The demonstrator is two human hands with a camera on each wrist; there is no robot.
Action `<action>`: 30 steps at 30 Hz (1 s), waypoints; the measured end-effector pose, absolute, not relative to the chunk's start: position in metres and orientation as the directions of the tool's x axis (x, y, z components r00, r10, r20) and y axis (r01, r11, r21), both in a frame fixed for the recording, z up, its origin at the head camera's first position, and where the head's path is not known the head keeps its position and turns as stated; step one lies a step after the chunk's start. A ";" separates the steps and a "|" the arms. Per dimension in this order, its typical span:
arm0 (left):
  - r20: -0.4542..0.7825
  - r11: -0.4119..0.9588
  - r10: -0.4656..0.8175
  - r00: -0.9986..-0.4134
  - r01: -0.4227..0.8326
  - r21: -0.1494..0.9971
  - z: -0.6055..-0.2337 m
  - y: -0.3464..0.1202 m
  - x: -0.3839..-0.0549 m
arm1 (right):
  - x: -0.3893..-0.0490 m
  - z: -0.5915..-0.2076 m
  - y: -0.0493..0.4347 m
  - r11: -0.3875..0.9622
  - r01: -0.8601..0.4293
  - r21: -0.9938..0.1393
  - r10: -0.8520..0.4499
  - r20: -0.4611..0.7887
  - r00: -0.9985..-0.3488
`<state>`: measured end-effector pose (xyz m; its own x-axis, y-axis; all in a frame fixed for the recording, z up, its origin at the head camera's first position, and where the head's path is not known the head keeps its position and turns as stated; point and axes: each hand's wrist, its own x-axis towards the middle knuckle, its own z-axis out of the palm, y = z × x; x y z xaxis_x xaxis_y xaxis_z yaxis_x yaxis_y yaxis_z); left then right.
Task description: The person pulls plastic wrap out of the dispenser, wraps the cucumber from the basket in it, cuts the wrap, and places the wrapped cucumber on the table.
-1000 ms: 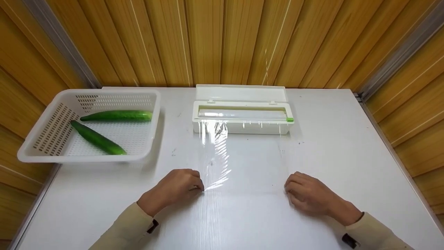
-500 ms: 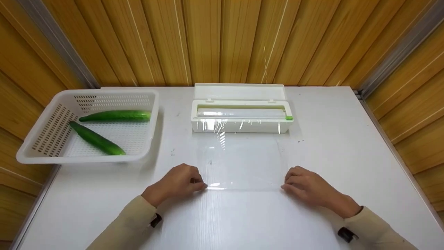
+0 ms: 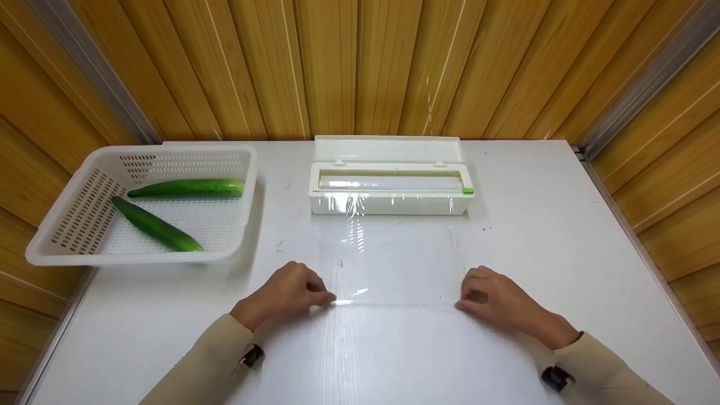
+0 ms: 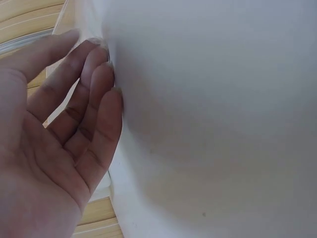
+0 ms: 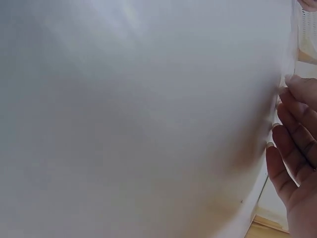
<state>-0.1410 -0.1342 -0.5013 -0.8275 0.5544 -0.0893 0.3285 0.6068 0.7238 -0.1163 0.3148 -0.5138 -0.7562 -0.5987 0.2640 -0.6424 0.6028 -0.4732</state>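
Observation:
A sheet of clear plastic wrap (image 3: pixel 394 264) stretches over the white table from a cling film dispenser box (image 3: pixel 388 203) at the back. Inside that box lies the film roll (image 3: pixel 388 183), under a raised lid (image 3: pixel 388 149). My left hand (image 3: pixel 287 292) pinches the sheet's front left corner between thumb and fingertips. At the front right corner, my right hand (image 3: pixel 500 301) pinches the film the same way. Both wrist views show the fingertips low at the table surface, with the left hand (image 4: pixel 64 109) and right hand (image 5: pixel 297 134) each at their edge of the frame.
A white plastic basket (image 3: pixel 39 256) stands at the left, with two cucumbers (image 3: pixel 188 188) inside. Along the dispenser's front rim sits a small green slider (image 3: pixel 467 190), at the right end. Wood-patterned panels (image 3: pixel 382 67) wall in the table (image 3: pixel 540 225) at the back and sides.
Both hands have shifted slightly away from the body, thumbs now extended toward the film corners. The film's front edge lies straighter, and the bright creases on its left side have shrunk.

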 end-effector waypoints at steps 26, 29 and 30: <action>-0.018 0.580 0.575 -0.818 0.392 0.714 -0.511 -0.138 -0.139 | -0.111 -0.514 0.322 0.653 -0.616 -0.442 -0.587 0.220 -0.780; 0.000 0.570 0.586 -0.811 0.412 0.711 -0.512 -0.139 -0.140 | -0.112 -0.514 0.322 0.663 -0.606 -0.440 -0.587 0.197 -0.786; 0.007 0.566 0.588 -0.809 0.418 0.711 -0.512 -0.139 -0.139 | -0.112 -0.514 0.322 0.668 -0.602 -0.438 -0.587 0.187 -0.787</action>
